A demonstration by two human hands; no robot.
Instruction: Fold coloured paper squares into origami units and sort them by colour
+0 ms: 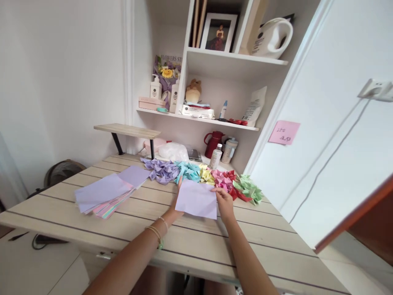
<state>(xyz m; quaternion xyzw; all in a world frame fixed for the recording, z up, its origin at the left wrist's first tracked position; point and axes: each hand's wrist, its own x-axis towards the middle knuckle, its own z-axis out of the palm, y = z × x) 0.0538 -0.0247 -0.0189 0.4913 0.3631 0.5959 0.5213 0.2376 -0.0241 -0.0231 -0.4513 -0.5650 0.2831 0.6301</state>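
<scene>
A flat lavender sheet of paper (196,199) is held up over the desk between my two hands. My left hand (177,200) grips its left edge, with most of the fingers hidden behind the sheet. At the upper right corner, my right hand (224,200) pinches the paper between thumb and fingers. To the left lies a fanned stack of coloured paper (102,190), lavender on top. Behind the sheet runs a row of folded paper pieces: purple ones (162,170), blue ones (188,171), yellow ones (206,175), pink and red ones (222,180), and green ones (248,188).
The slatted wooden desk (123,229) meets a white shelf unit (233,59). A small raised stand (127,130) is at the back left. A clear bottle (216,157), a dark red jug (214,143) and a pale cup (229,150) stand behind the folded pieces.
</scene>
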